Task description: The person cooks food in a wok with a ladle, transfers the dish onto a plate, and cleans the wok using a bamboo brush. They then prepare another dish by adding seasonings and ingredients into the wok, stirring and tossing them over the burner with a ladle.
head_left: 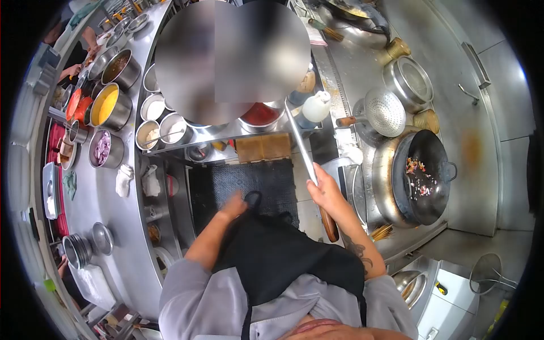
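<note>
My right hand [326, 190] is wrapped round a long metal handle [301, 141] with a wooden end, near the stove's front edge. The far end of this utensil reaches toward a pot of red sauce [262, 116], partly behind a blurred patch. My left hand [234, 205] is low in front of the black apron [283, 255], smeared by motion, its fingers unclear. To the right, a dark wok [428, 175] on the burner holds chopped colourful pieces [419, 177].
A perforated ladle [385, 112] lies beside a metal pot [408, 82] on the stove. On the left steel counter [113, 198] stand pots of yellow liquid [105, 106] and sliced onion [102, 148]. Another person's hands [72, 71] show at upper left.
</note>
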Motion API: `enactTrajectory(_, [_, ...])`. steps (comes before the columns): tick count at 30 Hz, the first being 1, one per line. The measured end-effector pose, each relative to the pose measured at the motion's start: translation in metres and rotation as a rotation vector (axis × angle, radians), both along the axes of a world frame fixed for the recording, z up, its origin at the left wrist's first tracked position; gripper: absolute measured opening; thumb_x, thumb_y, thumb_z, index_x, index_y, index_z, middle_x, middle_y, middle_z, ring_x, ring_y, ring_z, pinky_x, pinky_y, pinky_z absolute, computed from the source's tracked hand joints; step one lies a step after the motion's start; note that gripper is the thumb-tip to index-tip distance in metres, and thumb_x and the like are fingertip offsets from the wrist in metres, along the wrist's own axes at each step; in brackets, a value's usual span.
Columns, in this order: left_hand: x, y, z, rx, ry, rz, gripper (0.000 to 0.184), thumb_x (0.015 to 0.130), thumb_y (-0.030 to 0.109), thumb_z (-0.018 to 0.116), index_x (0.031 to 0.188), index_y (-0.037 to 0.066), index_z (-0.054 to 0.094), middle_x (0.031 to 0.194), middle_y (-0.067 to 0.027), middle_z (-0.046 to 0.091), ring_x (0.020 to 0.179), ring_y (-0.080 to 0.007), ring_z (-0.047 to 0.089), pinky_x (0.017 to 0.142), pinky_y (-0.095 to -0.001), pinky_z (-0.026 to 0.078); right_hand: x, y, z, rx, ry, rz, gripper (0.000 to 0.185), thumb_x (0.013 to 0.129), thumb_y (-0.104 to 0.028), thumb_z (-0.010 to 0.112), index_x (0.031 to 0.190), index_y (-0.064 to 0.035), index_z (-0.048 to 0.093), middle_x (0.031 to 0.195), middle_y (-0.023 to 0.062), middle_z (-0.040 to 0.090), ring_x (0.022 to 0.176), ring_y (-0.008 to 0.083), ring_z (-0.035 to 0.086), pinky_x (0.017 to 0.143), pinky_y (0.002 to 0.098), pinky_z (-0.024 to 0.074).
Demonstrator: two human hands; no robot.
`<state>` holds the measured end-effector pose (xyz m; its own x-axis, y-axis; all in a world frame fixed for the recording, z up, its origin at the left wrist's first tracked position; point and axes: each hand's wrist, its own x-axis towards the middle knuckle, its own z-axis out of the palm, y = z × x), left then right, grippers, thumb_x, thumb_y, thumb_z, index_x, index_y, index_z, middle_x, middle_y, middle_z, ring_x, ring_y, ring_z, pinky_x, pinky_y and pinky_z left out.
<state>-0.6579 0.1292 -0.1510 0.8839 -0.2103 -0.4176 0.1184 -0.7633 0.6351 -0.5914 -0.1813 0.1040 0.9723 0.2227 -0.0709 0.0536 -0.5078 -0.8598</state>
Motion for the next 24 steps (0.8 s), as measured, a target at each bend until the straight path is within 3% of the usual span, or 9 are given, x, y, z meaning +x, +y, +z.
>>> enactTrajectory(2, [-0.014, 0.061, 0.000, 0.055, 0.051, 0.176, 0.051, 0.075, 0.015, 0.064, 0.120, -0.007, 0.050, 0.120, -0.0304, 0.054, 0.117, -0.0429, 0.049, 0.100, -0.0449, 0.042, 0.008, 0.016, -0.001, -0.115, -0.059, -0.004, 0.044, 0.088, -0.008, 0.054, 0.128, 0.0084, 0.043, 0.083, 0.0130, 0.058, 0.074, 0.0194, 0.057, 0.069, 0.0313, 0.0465])
enactTrajectory(5, [-0.060, 0.144, -0.039, 0.155, 0.057, 0.300, 0.046, 0.076, 0.018, 0.063, 0.113, -0.008, 0.052, 0.118, -0.0304, 0.055, 0.113, -0.0444, 0.052, 0.097, -0.0458, 0.044, 0.015, 0.037, 0.020, -0.208, 0.137, 0.000, 0.049, 0.085, -0.009, 0.057, 0.128, 0.0114, 0.044, 0.094, 0.0276, 0.063, 0.088, 0.0382, 0.064, 0.080, 0.0372, 0.0501])
enactTrajectory(8, [-0.101, 0.203, -0.080, 0.235, 0.327, 0.352, 0.046, 0.076, 0.021, 0.064, 0.110, -0.009, 0.055, 0.114, -0.0300, 0.059, 0.109, -0.0435, 0.056, 0.095, -0.0440, 0.046, 0.013, 0.047, 0.019, -0.009, 0.147, 0.012, 0.043, 0.086, -0.006, 0.056, 0.126, 0.0070, 0.047, 0.082, 0.0168, 0.061, 0.067, 0.0270, 0.063, 0.063, 0.0348, 0.0510])
enactTrajectory(12, [-0.099, 0.213, -0.055, 0.307, 0.486, 0.393, 0.042, 0.075, 0.023, 0.064, 0.103, -0.008, 0.061, 0.111, -0.0297, 0.061, 0.109, -0.0424, 0.058, 0.095, -0.0423, 0.046, 0.014, 0.062, 0.051, 0.364, 0.653, -0.260, 0.039, 0.087, -0.001, 0.054, 0.126, 0.0003, 0.049, 0.072, 0.0059, 0.053, 0.046, 0.0129, 0.051, 0.042, 0.0284, 0.0405])
enactTrajectory(15, [-0.103, 0.235, -0.153, 0.048, 0.499, 0.546, 0.041, 0.075, 0.024, 0.065, 0.100, -0.009, 0.063, 0.108, -0.0296, 0.062, 0.107, -0.0429, 0.059, 0.094, -0.0426, 0.047, 0.008, 0.062, 0.080, 0.638, 0.745, -0.370, 0.038, 0.089, -0.002, 0.051, 0.126, -0.0022, 0.048, 0.069, 0.0030, 0.050, 0.040, 0.0087, 0.044, 0.036, 0.0244, 0.0333])
enactTrajectory(18, [-0.056, 0.210, -0.110, 0.061, 0.445, 0.462, 0.043, 0.075, 0.025, 0.064, 0.101, -0.009, 0.063, 0.107, -0.0311, 0.062, 0.107, -0.0430, 0.059, 0.092, -0.0427, 0.047, -0.004, 0.056, 0.110, 0.862, 0.727, -0.393, 0.039, 0.091, -0.006, 0.046, 0.129, 0.0003, 0.045, 0.070, 0.0030, 0.047, 0.039, 0.0070, 0.040, 0.036, 0.0222, 0.0324])
enactTrajectory(21, [-0.007, 0.184, -0.079, 0.039, 0.284, 0.378, 0.038, 0.076, 0.022, 0.062, 0.097, -0.009, 0.063, 0.098, -0.0300, 0.064, 0.096, -0.0413, 0.063, 0.084, -0.0424, 0.049, -0.021, 0.036, 0.135, 1.165, 0.703, -0.448, 0.042, 0.092, -0.007, 0.044, 0.132, 0.0038, 0.042, 0.072, 0.0029, 0.044, 0.039, 0.0074, 0.039, 0.035, 0.0226, 0.0317])
enactTrajectory(24, [0.030, 0.152, -0.021, -0.150, 0.321, 0.451, 0.032, 0.076, 0.018, 0.060, 0.092, -0.009, 0.062, 0.087, -0.0279, 0.064, 0.083, -0.0389, 0.063, 0.075, -0.0417, 0.048, -0.047, -0.003, 0.143, 1.561, 0.626, -0.321, 0.044, 0.092, -0.010, 0.042, 0.133, 0.0053, 0.038, 0.077, 0.0014, 0.047, 0.043, 0.0052, 0.041, 0.037, 0.0219, 0.0342])
